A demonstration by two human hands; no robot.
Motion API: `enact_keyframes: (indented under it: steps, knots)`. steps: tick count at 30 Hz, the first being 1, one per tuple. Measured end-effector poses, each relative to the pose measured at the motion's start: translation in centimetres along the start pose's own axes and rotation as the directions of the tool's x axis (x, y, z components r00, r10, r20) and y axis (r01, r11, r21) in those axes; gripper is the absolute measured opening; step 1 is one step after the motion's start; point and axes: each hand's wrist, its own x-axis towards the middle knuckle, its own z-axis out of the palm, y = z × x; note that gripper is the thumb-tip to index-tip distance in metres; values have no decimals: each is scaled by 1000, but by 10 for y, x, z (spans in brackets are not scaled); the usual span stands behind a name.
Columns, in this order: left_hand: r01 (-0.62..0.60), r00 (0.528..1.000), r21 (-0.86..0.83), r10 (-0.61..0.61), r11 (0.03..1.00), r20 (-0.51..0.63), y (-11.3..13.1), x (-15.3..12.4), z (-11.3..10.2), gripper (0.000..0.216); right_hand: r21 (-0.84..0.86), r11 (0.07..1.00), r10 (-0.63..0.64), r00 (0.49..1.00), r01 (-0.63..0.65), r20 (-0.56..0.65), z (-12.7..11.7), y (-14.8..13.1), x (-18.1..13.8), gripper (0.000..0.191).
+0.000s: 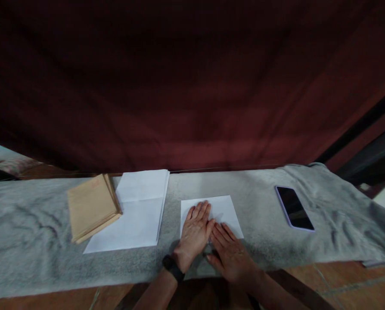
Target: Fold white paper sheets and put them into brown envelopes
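Note:
A folded white sheet of paper (221,210) lies on the grey cloth (34,241) in front of me. My left hand (195,234) rests flat on its left half, fingers stretched out and close together. My right hand (230,254) lies flat on its lower right part, fingers extended toward the left hand. The two hands touch near the sheet's lower middle. A black band sits on my left wrist (172,268). Neither hand grips anything.
A stack of white paper sheets (137,211) lies to the left, with a pile of brown envelopes (91,206) partly on it. A dark phone (294,207) lies face up at the right. A dark red curtain (192,86) hangs behind the table.

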Motion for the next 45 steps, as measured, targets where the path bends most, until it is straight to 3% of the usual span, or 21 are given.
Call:
enact_keyframes:
  steps: [4, 9, 14, 18, 21, 24, 30, 35, 40, 45]
  knots:
    - [4, 1000, 24, -3, 1000, -14, 0, 2, 2, 50, 26, 999, -25, 1000, 25, -2, -10, -6, -13, 57]
    - [11, 999, 61, -8, 998, -45, 1, 2, 6, 49, 117, 991, -77, 993, 66, 92, -26, -4, -20, 61]
    - [11, 999, 73, -7, 997, -49, 2, 2, 6, 51, 272, 962, -26, 973, -39, 231, -42, 7, -10, 42]
    - [17, 999, 55, -15, 998, -28, 3, 3, 5, 50, 362, 920, 85, 978, -150, 192, -51, 19, 8, 36]
    - [20, 1000, 45, -19, 999, -25, 6, 3, 3, 50, 292, 928, 220, 973, -231, 71, -48, 30, 19, 40]
    - [6, 999, 34, -5, 999, -43, 9, -1, 3, 52, 190, 948, 262, 965, -257, -1, -37, 37, 26, 44]
    - [-22, 999, 23, 23, 999, -27, 12, -11, 8, 55, 20, 975, 222, 975, -222, -6, -9, 43, 29, 50]
    - [-10, 999, 40, 12, 999, -51, 8, -17, 11, 55, -119, 977, 170, 982, -179, -84, 6, 46, 23, 53]
    - [32, 997, 63, -27, 997, -66, -1, -23, 7, 58, -178, 961, 186, 971, -211, -147, 12, 54, 12, 58]
    - [88, 995, 80, -83, 993, -56, -12, -33, 3, 60, -175, 959, 200, 971, -221, -131, 9, 60, 4, 56]
